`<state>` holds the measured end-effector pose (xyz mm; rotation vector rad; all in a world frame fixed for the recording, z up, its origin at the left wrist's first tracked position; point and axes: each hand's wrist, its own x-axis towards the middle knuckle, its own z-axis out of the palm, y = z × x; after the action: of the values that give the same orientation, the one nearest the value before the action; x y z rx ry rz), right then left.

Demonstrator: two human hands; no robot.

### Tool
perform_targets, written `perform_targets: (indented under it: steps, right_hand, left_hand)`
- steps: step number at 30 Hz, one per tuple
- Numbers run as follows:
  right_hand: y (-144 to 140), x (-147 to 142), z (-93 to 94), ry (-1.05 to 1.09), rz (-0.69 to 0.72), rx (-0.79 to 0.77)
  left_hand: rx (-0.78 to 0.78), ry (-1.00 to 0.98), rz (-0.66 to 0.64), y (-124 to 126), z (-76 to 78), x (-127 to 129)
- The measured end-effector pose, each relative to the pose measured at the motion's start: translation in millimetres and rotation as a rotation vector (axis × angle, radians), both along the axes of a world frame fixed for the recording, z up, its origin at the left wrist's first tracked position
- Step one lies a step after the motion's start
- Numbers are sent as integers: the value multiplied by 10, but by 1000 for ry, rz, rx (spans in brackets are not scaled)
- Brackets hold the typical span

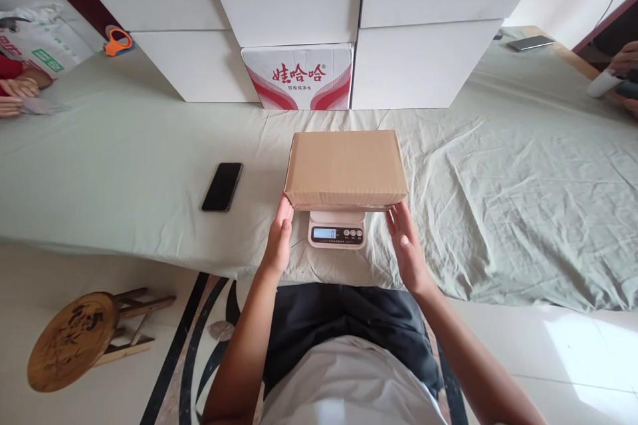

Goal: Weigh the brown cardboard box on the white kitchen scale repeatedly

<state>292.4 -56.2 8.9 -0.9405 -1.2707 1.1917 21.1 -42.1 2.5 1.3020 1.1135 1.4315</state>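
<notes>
A closed brown cardboard box rests on a small white digital scale, whose display and buttons stick out toward me. My left hand is flat and open at the box's near left corner, fingertips touching or just off its edge. Just below the near right corner is my right hand, also open, fingers apart and holding nothing. The scale's platform is hidden under the box.
A black phone lies on the pale green cloth left of the box. White boxes and a red-printed carton stand behind. Other people's hands show at the far left and far right. A wooden stool stands on the floor.
</notes>
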Motion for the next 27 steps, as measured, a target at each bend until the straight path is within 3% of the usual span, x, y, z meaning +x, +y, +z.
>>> perform_targets:
  steps: [9,13,19,23,27]
  right_hand:
    - [-57,-5,-101,-30,-19,-26]
    - [-42,4,-134,-50,-50,-13]
    - [68,207,27,-28,-189,77]
    - [129,382,141,-57,-288,111]
    - [120,467,120,-25,-329,93]
  left_hand:
    - [-36,-6,12,-20,-61,-14]
    - [16,16,23,-23,-48,-28]
    - [134,45,163,-23,9,-264]
    - [124,34,209,-56,-4,-455]
    - [99,19,239,-101,-55,-511]
